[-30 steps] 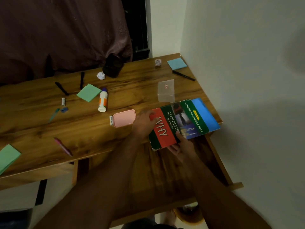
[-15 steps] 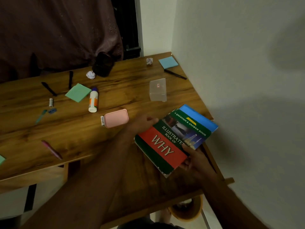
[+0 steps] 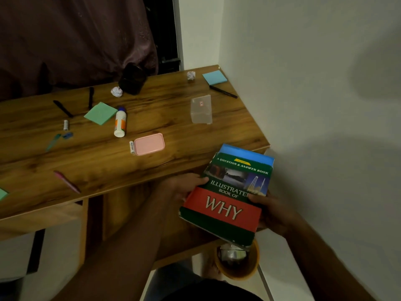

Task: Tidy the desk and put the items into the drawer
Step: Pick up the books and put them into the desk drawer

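I hold a green, red and blue book [image 3: 230,192] titled "Illustrated Book of Why" with both hands, tilted, in front of the desk's near right corner. My left hand [image 3: 182,187] grips its left edge and my right hand [image 3: 271,211] grips its right edge. The book hovers over the open wooden drawer [image 3: 134,213] pulled out below the desk [image 3: 173,127]. On the desk lie a pink case [image 3: 149,144], a glue bottle [image 3: 120,121], a green sticky pad [image 3: 100,113], a clear plastic box [image 3: 201,109], a blue sticky pad [image 3: 214,77] and several pens.
A white wall runs close along the right. An orange bin [image 3: 237,261] stands on the floor beneath the book. A black pen holder [image 3: 132,80] and two crumpled paper balls [image 3: 116,91] sit at the desk's back, before a dark curtain.
The book has come off the desk's right corner toward me and down, turning so its title faces me. Both hands stayed on it.
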